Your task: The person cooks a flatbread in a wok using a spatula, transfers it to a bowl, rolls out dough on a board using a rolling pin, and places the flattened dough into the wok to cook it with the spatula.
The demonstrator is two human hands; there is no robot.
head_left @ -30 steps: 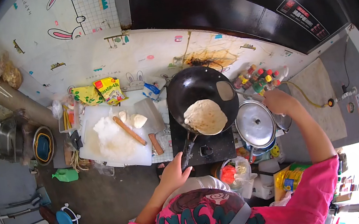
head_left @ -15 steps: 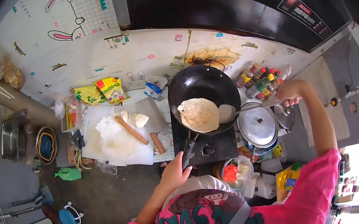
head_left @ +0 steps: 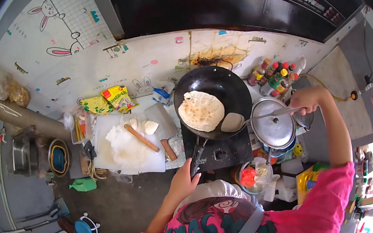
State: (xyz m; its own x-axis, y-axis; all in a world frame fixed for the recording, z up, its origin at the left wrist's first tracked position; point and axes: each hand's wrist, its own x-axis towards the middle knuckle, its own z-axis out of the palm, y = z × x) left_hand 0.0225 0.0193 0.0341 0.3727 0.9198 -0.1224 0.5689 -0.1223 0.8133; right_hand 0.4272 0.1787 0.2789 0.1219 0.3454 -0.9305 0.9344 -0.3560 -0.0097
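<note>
A round, browned flatbread (head_left: 201, 111) lies in the left part of a black wok (head_left: 212, 77) on the stove (head_left: 229, 153). My left hand (head_left: 183, 181) is closed round the wok's handle (head_left: 196, 156). Above the silver pot lid, my right hand (head_left: 307, 99) is closed on the handle of a metal spatula (head_left: 233, 122). The spatula's blade rests inside the wok, close to the flatbread's lower right edge.
Left of the stove, a floured white board (head_left: 126, 145) bears a rolling pin (head_left: 141, 138), dough (head_left: 151, 127) and a cleaver (head_left: 162, 119). The lidded pot (head_left: 272, 122) stands at the right, with sauce bottles (head_left: 276, 79) behind. A hood (head_left: 209, 5) hangs above.
The spatula blade has moved from the wok's right side to its lower right. The flatbread has shifted up and left in the wok. My left hand keeps its hold on the handle.
</note>
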